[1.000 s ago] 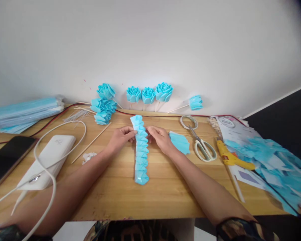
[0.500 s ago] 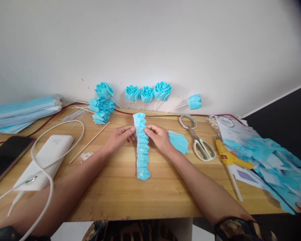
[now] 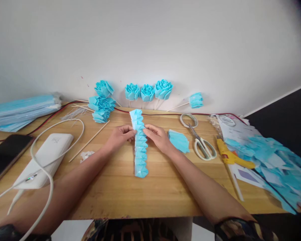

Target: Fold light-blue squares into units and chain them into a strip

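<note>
A long strip of overlapping blue folded petals (image 3: 140, 150) runs away from me over the middle of the table. My left hand (image 3: 121, 136) pinches its left edge in the upper half, thumb on top. Opposite, my right hand (image 3: 157, 135) grips the right edge between thumb and fingers. The strip's far end tilts slightly left. Beside my right wrist lies a small stack of blue pieces (image 3: 178, 141). To the left of my left hand are a thin wooden stick (image 3: 89, 141) and some white scraps (image 3: 86, 156).
Several blue flowers on sticks (image 3: 147, 92) lean along the wall. Scissors (image 3: 203, 147) touch a tape roll (image 3: 189, 120) at right, near a yellow glue gun (image 3: 234, 158) and blue scraps (image 3: 273, 157). A white power bank (image 3: 46, 160), its cable and a phone (image 3: 8, 157) lie left.
The petal strip's far end has swung a little to the left, and its near end has shifted slightly up. Both hands keep hold of its edges.
</note>
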A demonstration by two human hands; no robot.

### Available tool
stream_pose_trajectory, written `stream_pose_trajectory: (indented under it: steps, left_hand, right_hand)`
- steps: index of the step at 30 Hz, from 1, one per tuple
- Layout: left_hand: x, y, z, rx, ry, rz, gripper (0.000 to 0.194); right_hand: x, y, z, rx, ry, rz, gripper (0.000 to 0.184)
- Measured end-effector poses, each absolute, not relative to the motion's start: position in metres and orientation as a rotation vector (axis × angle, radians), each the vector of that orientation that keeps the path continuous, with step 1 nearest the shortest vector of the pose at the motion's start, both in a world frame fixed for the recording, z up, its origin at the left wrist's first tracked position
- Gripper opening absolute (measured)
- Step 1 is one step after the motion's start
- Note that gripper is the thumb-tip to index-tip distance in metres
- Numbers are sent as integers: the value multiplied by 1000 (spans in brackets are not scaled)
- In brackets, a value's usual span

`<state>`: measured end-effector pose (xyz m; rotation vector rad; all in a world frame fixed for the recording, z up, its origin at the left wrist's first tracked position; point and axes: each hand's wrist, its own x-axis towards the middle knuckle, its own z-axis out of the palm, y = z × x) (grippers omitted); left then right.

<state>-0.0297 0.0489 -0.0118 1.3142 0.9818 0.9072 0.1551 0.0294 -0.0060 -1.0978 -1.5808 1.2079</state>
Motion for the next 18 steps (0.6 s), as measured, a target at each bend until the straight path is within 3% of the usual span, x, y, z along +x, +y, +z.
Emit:
stream_pose_trajectory:
  steps: [9, 18]
  left_hand:
    - [-33, 51, -12, 1326, 958, 854, 29]
    - [-32, 50, -11, 1292, 956, 971, 28]
  right_hand:
    - [154, 35, -16, -1109, -1547, 1123, 27]
    - [156, 32, -12, -997, -1527, 1339, 37]
